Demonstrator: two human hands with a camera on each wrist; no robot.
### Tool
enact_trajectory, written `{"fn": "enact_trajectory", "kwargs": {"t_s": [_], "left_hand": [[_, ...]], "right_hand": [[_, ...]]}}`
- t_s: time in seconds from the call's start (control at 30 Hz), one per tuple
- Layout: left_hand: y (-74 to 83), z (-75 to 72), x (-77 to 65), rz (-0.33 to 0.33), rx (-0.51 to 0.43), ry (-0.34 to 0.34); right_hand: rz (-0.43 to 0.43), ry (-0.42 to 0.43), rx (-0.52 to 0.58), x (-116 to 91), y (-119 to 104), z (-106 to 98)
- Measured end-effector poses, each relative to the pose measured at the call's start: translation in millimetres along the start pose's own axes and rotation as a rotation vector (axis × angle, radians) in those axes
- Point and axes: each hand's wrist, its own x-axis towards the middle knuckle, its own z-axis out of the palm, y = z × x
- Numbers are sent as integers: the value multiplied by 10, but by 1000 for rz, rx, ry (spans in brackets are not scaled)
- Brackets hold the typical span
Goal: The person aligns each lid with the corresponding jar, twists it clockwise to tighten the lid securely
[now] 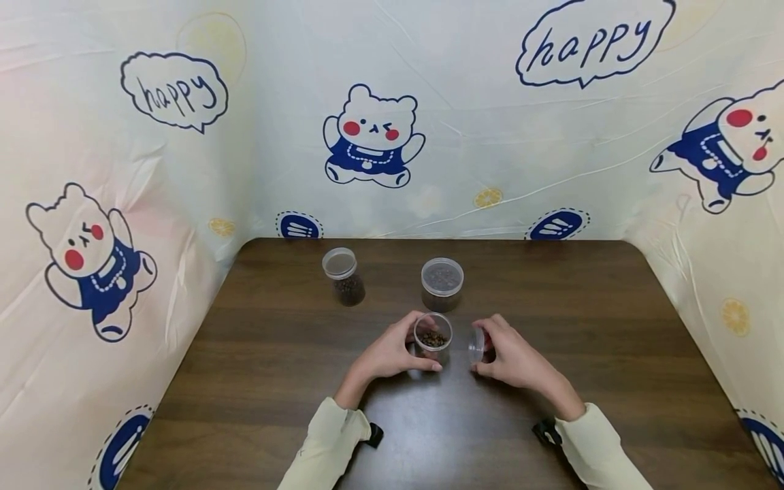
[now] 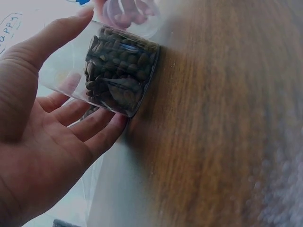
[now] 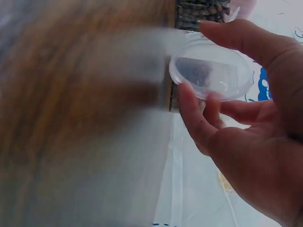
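A clear open-topped jar (image 1: 433, 355) stands on the table with small brown bean-like pieces (image 2: 118, 61) inside it. My left hand (image 1: 392, 350) grips the jar from its left side, thumb on the near side and fingers around the far side. Just right of the jar, my right hand (image 1: 514, 355) holds a clear round lid (image 1: 476, 345) on edge, pinched between thumb and fingers. In the right wrist view the lid (image 3: 213, 71) is see-through, with a jar showing behind it. A small gap separates lid and jar.
Behind my hands stand two lidded clear jars: a taller one (image 1: 349, 287) with dark grains at back left, and a wider one (image 1: 442, 278) with dark contents, close behind the held jar. The brown wood table (image 1: 294, 340) has a printed cloth (image 1: 465, 136) around it.
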Motion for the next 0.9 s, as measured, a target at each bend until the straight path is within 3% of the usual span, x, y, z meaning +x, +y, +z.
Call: {"fn": "enact_trajectory", "kwargs": {"t_s": [0.33, 0.6, 0.9], "left_hand": [[-12, -12, 10, -3, -8, 1], [-25, -1, 0, -10, 8, -2], [-37, -4, -3, -11, 14, 16]], "right_hand": [[-41, -9, 148, 26, -98, -138], [-136, 94, 130, 32, -249, -242], [-228, 94, 156, 155, -413, -250]]}}
